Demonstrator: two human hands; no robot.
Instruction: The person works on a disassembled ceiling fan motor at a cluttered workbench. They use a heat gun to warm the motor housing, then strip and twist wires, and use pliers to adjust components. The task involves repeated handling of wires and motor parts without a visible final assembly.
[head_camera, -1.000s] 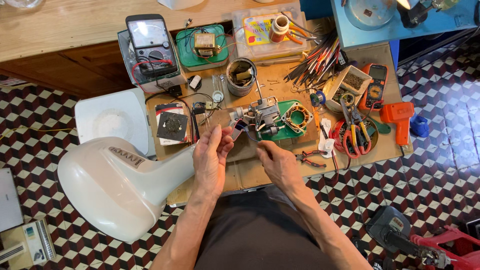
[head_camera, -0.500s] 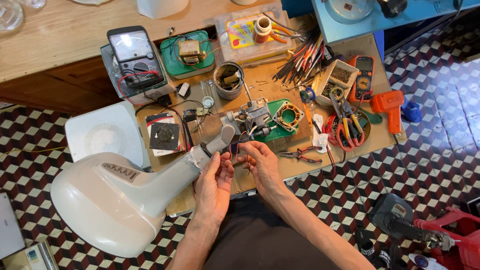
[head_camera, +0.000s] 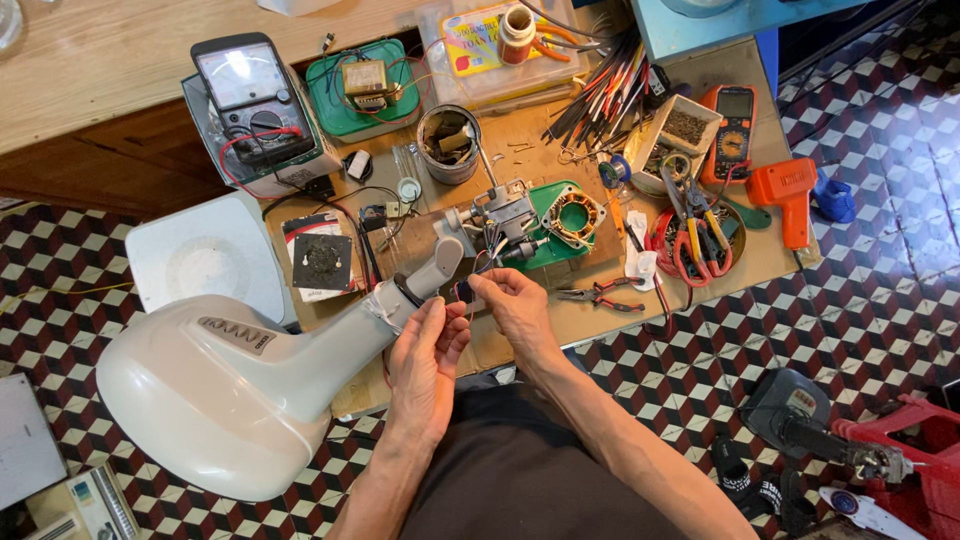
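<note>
A white fan base and neck (head_camera: 220, 385) lies on its side against a low wooden work board (head_camera: 600, 325). At the end of the neck sits a small grey motor assembly (head_camera: 505, 215) with thin wires trailing from it. My left hand (head_camera: 425, 360) is raised beside the neck, its fingertips pinching the wires near a small dark part (head_camera: 464, 292). My right hand (head_camera: 515, 305) pinches the same dark part and wires from the other side, just below the motor.
An analogue meter (head_camera: 250, 95), a transformer on a green tray (head_camera: 365, 80), a tin of parts (head_camera: 448, 140), a green motor stator (head_camera: 578, 215), pliers (head_camera: 600, 297), red-handled cutters (head_camera: 695, 235), an orange multimeter (head_camera: 735, 125) and an orange soldering gun (head_camera: 785, 195) crowd the board. Checkered floor surrounds it.
The view has shifted, so the board sits higher and further left in frame. Both hands have come down from the motor to the wires below it and closed together.
</note>
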